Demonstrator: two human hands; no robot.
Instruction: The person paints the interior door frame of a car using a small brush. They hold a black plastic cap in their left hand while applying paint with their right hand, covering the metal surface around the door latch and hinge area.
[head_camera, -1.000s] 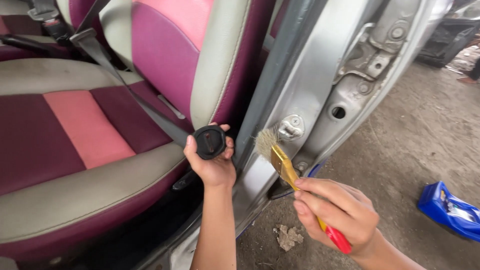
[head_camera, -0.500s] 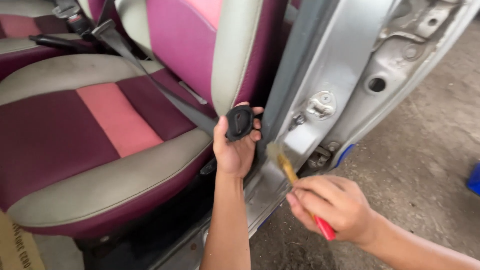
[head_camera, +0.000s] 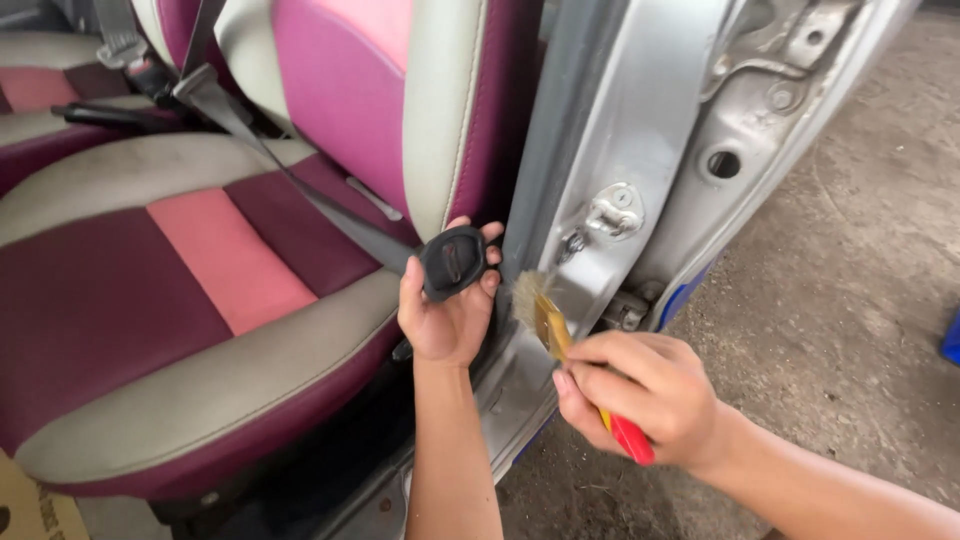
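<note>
Bristles of the paintbrush (head_camera: 560, 335), clamped in the right hand (head_camera: 640, 400), now sit lower, against the grey door pillar (head_camera: 610, 150) beyond the fingertips; the left hand (head_camera: 445, 315) has risen, fingers closed round the black belt anchor cover (head_camera: 453, 262). Brushing looks underway beside the striker (head_camera: 615, 212).

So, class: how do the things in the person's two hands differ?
The left hand holds a black, rounded seat belt anchor cover, short and plastic-looking; the right hand holds a long thin paintbrush with pale bristles and a yellow and red handle. The cover sits by the seat; the brush meets the silver door pillar. Both are hand-held.
</note>
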